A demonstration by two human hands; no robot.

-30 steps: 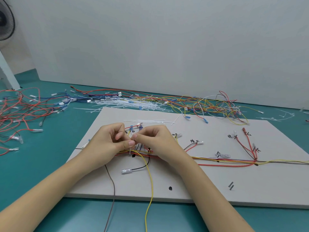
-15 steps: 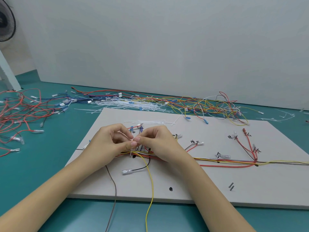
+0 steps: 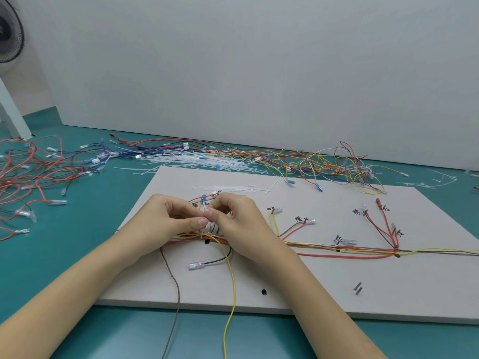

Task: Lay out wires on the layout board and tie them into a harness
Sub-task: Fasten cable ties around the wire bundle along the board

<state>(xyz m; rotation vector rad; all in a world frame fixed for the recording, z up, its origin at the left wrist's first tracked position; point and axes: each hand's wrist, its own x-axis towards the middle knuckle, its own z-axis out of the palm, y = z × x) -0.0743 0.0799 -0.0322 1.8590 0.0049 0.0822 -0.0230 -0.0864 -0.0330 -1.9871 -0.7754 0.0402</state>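
Most coloured wires (image 3: 337, 251) already routed on white rectangular layout board (image 3: 298, 294). Both hands, left (image 3: 166, 218) and right (image 3: 241, 221), pinched thin white zip tie (image 3: 207, 212) over bundle; more ties left.

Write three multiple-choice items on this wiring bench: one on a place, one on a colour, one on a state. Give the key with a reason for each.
1. Where do the loose white cable ties nearest the hands lie?
A. on the layout board's far part
B. on the floor
C. in a box

2. What colour is the wire hanging off the layout board beside the grey one?
A. green
B. yellow
C. purple

3. How are the hands?
A. flat on the board
B. apart, idle
C. fingertips together, pinching

Key: 1 A, they lie beyond the hands; 2 B, plainly yellow; 3 C, left hand and right hand meet above the wire bundle.
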